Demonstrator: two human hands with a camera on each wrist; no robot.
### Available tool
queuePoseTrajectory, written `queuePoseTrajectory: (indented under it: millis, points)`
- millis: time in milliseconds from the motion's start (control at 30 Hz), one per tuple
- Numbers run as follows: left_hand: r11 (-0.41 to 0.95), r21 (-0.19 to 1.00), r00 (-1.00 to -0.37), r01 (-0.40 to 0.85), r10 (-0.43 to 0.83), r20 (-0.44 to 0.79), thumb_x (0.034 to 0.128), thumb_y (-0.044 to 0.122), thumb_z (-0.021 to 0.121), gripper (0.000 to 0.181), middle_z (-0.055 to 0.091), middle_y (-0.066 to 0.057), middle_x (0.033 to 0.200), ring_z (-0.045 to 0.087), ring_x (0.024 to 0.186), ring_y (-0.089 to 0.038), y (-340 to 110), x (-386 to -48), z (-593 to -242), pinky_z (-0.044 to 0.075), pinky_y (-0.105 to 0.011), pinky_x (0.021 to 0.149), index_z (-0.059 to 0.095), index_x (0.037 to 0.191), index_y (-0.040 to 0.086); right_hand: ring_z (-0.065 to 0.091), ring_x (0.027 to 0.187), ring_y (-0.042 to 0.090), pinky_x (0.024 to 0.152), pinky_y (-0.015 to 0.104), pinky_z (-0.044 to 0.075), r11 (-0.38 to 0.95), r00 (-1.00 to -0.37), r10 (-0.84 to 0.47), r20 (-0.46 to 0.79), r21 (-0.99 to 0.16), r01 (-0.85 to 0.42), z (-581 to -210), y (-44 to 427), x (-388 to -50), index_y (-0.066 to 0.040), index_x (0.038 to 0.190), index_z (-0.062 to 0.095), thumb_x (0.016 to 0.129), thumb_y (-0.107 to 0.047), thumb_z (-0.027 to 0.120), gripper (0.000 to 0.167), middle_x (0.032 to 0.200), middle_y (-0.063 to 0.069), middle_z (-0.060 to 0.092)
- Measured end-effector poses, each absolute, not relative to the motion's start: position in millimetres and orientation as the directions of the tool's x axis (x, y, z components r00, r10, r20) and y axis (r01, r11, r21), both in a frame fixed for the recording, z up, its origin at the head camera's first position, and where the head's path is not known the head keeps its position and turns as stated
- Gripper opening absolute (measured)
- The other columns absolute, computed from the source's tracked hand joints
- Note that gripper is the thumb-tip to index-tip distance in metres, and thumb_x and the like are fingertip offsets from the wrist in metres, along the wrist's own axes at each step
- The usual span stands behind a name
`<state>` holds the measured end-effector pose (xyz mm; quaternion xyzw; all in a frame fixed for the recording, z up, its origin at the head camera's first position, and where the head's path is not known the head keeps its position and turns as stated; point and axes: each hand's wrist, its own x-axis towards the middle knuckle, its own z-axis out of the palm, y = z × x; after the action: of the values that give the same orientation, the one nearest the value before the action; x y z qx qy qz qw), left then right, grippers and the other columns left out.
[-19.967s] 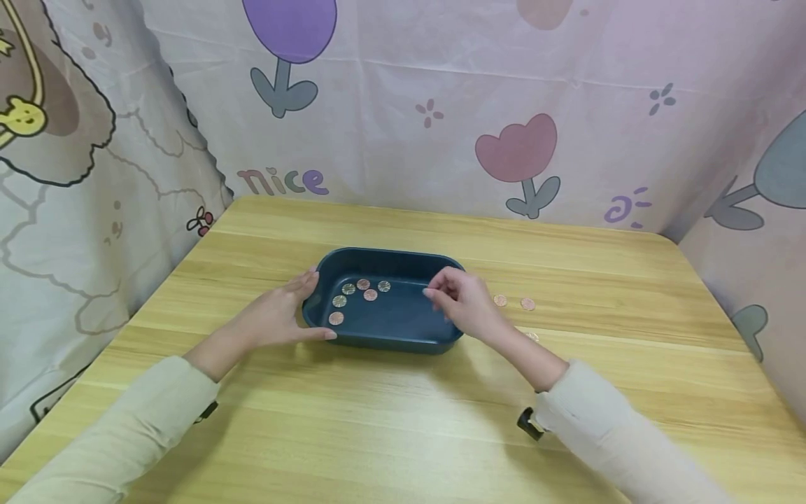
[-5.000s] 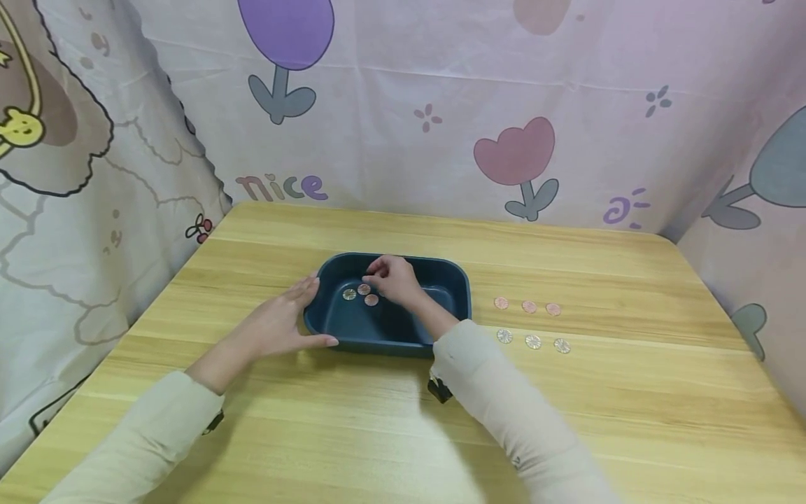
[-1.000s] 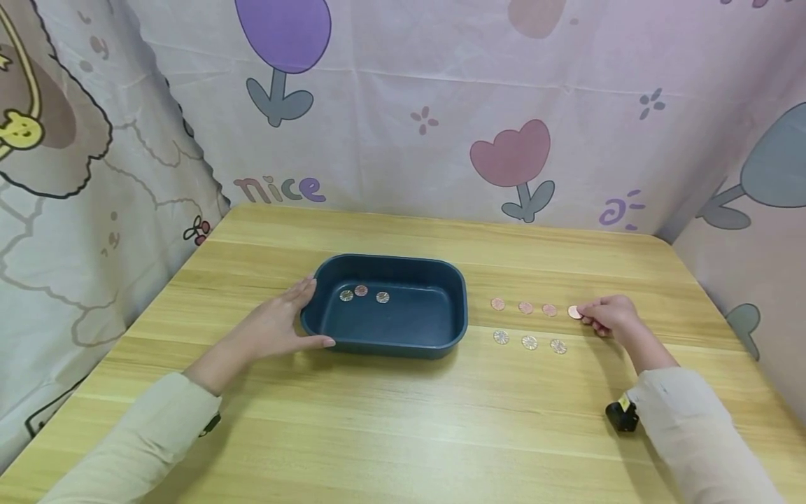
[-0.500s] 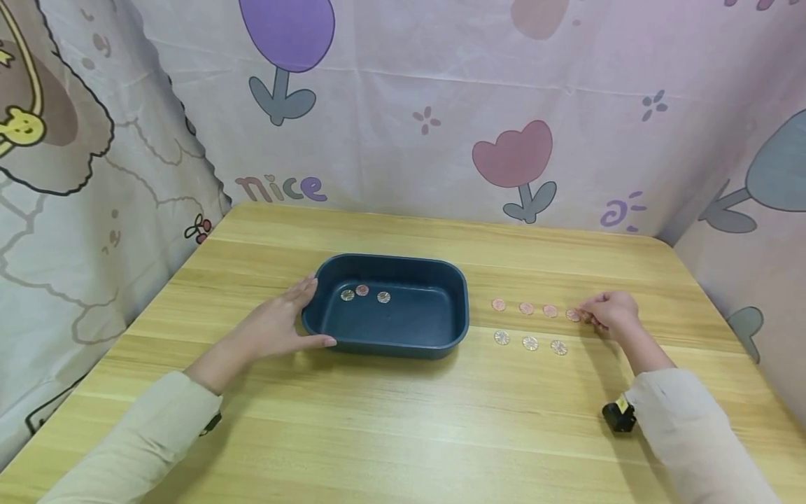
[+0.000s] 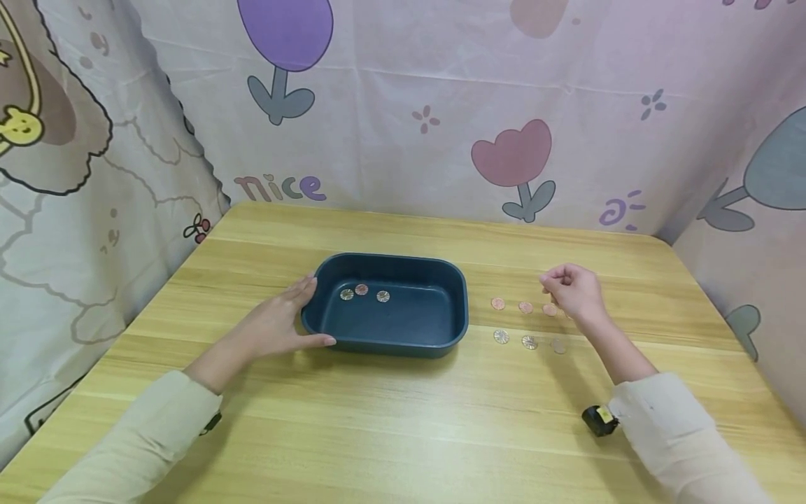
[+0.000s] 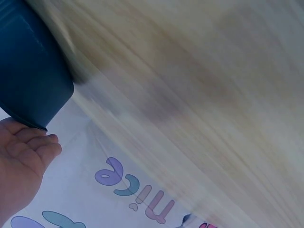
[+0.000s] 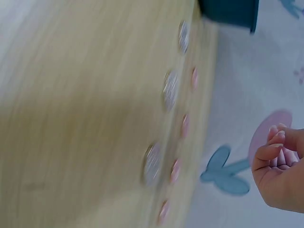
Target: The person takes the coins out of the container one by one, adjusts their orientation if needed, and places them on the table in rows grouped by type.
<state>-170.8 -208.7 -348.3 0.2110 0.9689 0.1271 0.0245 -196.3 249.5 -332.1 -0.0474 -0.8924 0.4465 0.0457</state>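
A dark blue rectangular tub point(image 5: 403, 343) stands mid-table, with three coins on its floor: a yellowish coin point(image 5: 347, 295), a copper coin point(image 5: 362, 289) and a pale coin point(image 5: 383, 297). My left hand point(image 5: 277, 323) grips its left end, fingers at the side and thumb along the front rim. Right of the tub lies a row of copper coins point(image 5: 525, 307), the last mostly hidden by my right hand point(image 5: 576, 290) in the head view. Nearer me is a row of three silvery coins point(image 5: 529, 342). My right hand hovers above the copper row, fingers curled towards the thumb, no coin visible between them.
The wooden table point(image 5: 390, 420) has its back edge against a printed cloth point(image 5: 403, 161), which also hangs at both sides. A black wrist camera point(image 5: 599, 420) sits below the right sleeve point(image 5: 667, 413).
Over the last second, the right hand let go of a copper coin at the row's right end, then lifted and moved left. Earlier, more coins lay in the tub. The left hand stayed put.
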Motion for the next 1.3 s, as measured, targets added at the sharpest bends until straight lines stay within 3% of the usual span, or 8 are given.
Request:
queuePoseTrajectory:
  millis: [667, 967, 1300]
  points:
    - [0.875, 0.256, -0.907, 0.41, 0.42, 0.015, 0.0711, 0.071, 0.06, 0.112, 0.019, -0.021, 0.153, 0.024, 0.138, -0.04, -209, -170, -348, 0.029, -0.054, 0.109, 0.022, 0.144, -0.005, 0.047, 0.047, 0.004, 0.042, 0.015, 0.04, 0.436, -0.985, -0.089, 0.144, -0.884, -0.169, -324, 132, -211, 0.005, 0.085, 0.06, 0.088, -0.01, 0.062, 0.016, 0.061, -0.001, 0.057]
    - [0.877, 0.25, -0.907, 0.41, 0.42, 0.014, 0.0723, 0.07, 0.059, 0.111, 0.019, -0.022, 0.153, 0.024, 0.138, -0.041, -209, -172, -349, 0.029, -0.054, 0.109, 0.022, 0.145, -0.005, 0.05, 0.05, 0.011, 0.047, 0.018, 0.043, 0.414, -0.974, -0.161, 0.161, -0.884, -0.215, -335, 88, -221, 0.003, 0.084, 0.061, 0.089, -0.012, 0.062, 0.015, 0.072, 0.021, 0.063]
    - [0.875, 0.252, -0.907, 0.413, 0.422, 0.023, 0.0719, 0.07, 0.06, 0.111, 0.019, -0.022, 0.152, 0.026, 0.138, -0.041, -210, -172, -351, 0.03, -0.055, 0.108, 0.023, 0.144, -0.005, 0.051, 0.055, 0.01, 0.052, 0.019, 0.045, 0.462, -0.967, -0.231, 0.108, -0.862, -0.207, -350, 46, -238, 0.0, 0.087, 0.064, 0.088, -0.013, 0.063, 0.013, 0.072, 0.008, 0.061]
